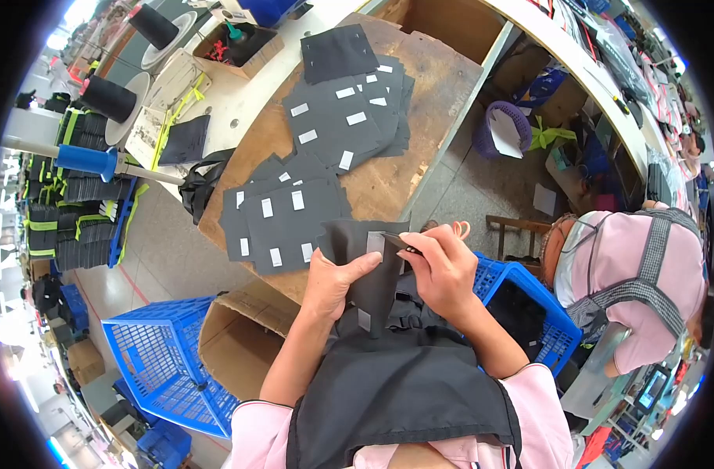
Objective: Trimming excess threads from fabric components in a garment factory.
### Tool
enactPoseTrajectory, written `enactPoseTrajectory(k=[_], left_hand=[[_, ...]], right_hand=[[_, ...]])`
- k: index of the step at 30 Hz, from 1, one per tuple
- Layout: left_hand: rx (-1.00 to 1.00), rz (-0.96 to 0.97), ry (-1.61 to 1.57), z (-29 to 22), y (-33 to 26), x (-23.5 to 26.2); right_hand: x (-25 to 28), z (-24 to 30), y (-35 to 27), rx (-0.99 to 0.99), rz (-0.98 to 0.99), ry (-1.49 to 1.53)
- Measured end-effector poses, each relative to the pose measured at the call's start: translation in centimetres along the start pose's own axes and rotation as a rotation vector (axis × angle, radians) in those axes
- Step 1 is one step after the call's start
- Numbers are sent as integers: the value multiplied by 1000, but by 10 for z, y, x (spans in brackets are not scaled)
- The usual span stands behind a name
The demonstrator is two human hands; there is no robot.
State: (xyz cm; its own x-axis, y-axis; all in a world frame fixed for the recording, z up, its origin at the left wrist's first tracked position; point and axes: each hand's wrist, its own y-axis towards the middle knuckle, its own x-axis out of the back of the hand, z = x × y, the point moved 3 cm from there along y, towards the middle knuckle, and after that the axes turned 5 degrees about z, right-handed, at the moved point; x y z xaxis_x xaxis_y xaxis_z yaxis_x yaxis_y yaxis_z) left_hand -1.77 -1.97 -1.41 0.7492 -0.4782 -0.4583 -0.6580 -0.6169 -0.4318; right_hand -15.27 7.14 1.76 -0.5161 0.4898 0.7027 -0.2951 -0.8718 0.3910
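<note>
Left hand: (335,275) thumb and fingers pinched on the left side of a dark fabric piece (365,270), held up just off the near edge of the wooden tabletop (435,86).
Right hand: (443,262) fingers closed on the same piece's upper right edge, by a small white tag (375,242).
Fabric piece: hangs between both hands, above the lap.
Near stack: (282,219) dark pieces with white tags, fanned out at the tabletop's near left edge, just beside the left hand.
Far stack: (345,117) same kind, at the tabletop's middle towards the far edge.
Crates: blue crate (150,352) and cardboard box (239,336) on the floor left; another blue crate (529,313) on the right.
Another person: (638,273) in pink, right.
</note>
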Motion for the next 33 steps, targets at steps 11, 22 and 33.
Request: enactPoseTrajectory(k=[11,22,33], left_hand=[[13,54,41,6,2,-2],[37,-16,40,18,8,1],[64,-39,-54,6,4,-10]], right_hand=[[9,-49,14,-361,69,441],[-12,-60,-6,-730,482,901],[5,-15,-4,-167,0,202]])
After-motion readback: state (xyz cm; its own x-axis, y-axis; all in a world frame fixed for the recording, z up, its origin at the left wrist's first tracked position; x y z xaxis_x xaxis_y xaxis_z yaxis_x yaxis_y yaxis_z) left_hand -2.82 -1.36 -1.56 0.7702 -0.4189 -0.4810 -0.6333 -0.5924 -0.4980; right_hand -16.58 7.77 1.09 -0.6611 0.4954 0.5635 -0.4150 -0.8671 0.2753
